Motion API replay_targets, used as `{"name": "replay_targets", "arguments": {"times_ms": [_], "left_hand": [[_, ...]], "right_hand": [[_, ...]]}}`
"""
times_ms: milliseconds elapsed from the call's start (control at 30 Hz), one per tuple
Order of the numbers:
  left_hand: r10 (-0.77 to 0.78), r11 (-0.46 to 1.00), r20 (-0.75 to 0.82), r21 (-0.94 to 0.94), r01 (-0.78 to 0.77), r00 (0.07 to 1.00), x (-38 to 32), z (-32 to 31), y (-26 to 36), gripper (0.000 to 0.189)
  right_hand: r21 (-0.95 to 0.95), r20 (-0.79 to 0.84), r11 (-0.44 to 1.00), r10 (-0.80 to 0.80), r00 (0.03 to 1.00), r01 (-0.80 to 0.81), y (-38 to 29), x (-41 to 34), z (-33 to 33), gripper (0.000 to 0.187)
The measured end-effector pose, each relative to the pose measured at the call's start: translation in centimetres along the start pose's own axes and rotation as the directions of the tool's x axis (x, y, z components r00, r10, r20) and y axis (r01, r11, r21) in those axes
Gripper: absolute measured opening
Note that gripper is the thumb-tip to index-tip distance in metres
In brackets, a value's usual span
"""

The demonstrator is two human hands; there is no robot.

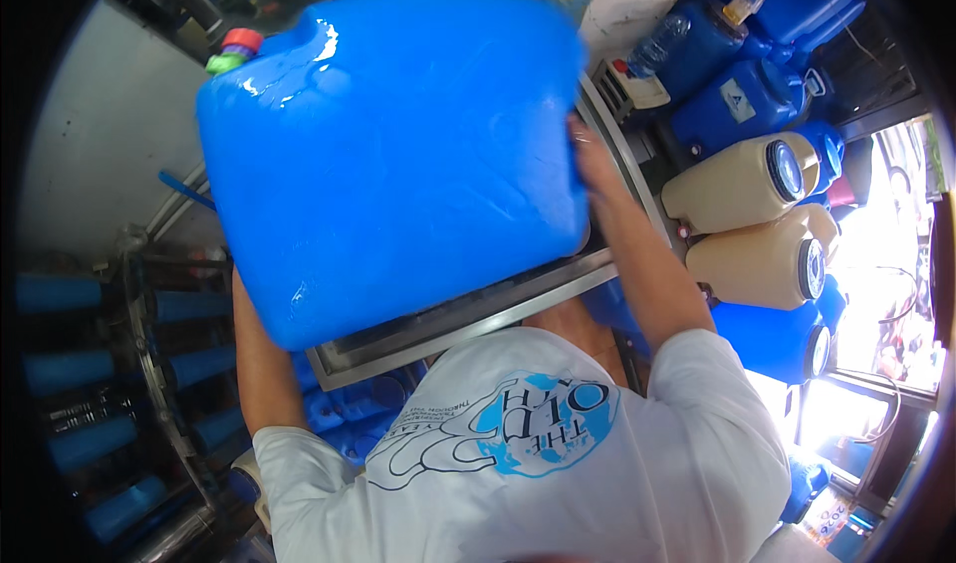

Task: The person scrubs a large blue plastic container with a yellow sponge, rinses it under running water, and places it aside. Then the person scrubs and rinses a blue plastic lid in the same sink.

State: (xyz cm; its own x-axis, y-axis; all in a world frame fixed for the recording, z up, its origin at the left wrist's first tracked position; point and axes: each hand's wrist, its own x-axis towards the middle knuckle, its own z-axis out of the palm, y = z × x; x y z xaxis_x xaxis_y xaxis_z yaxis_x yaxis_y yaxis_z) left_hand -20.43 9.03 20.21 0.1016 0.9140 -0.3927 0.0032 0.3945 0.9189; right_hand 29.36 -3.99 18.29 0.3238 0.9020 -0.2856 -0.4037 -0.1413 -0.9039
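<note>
A large blue plastic water container (403, 167) fills the upper middle, tilted, its surface wet or glossy. Near its upper left corner are a red cap and a green one (233, 51). My right hand (586, 152) holds the container's right side, the fingers partly hidden at its edge. The left forearm reaches up behind the container's lower left corner; my left hand is out of view behind it. Beneath the container is a metal-framed counter or sink (478, 324), mostly covered, so whether the container rests on it cannot be told.
To the right stand beige containers (736, 182) and blue containers (747, 107) with dark-rimmed lids. A clear plastic bottle (657, 44) lies by a white stool (642, 89). At the left is a metal rack (153, 354) beside blue cylinders (67, 369). More blue containers sit below the counter.
</note>
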Motion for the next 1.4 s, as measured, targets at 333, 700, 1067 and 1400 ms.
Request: {"name": "replay_targets", "arguments": {"times_ms": [333,700,1067,1400], "left_hand": [[-0.028,0.992,0.051,0.122,0.022,0.998,-2.6,5.9,5.0,0.064],[-0.082,0.962,-0.118,0.251,0.110,0.990,-1.2,18.2,12.3,0.077],[-0.136,0.718,0.576,0.618,-0.321,0.806,7.6,25.9,17.1,0.085],[0.399,-0.508,0.688,0.716,-0.479,0.606,19.9,41.0,14.2,0.072]], "right_hand": [[-0.119,0.052,0.715,0.697,0.715,-0.688,20.2,2.6,2.5,0.048],[-0.098,0.129,0.666,0.746,0.654,-0.740,22.1,4.6,1.0,0.052],[-0.101,0.205,0.627,0.773,0.601,-0.772,22.3,7.8,-1.0,0.057],[-0.062,0.177,0.533,0.838,0.517,-0.844,25.2,5.8,-8.6,0.061]]}}
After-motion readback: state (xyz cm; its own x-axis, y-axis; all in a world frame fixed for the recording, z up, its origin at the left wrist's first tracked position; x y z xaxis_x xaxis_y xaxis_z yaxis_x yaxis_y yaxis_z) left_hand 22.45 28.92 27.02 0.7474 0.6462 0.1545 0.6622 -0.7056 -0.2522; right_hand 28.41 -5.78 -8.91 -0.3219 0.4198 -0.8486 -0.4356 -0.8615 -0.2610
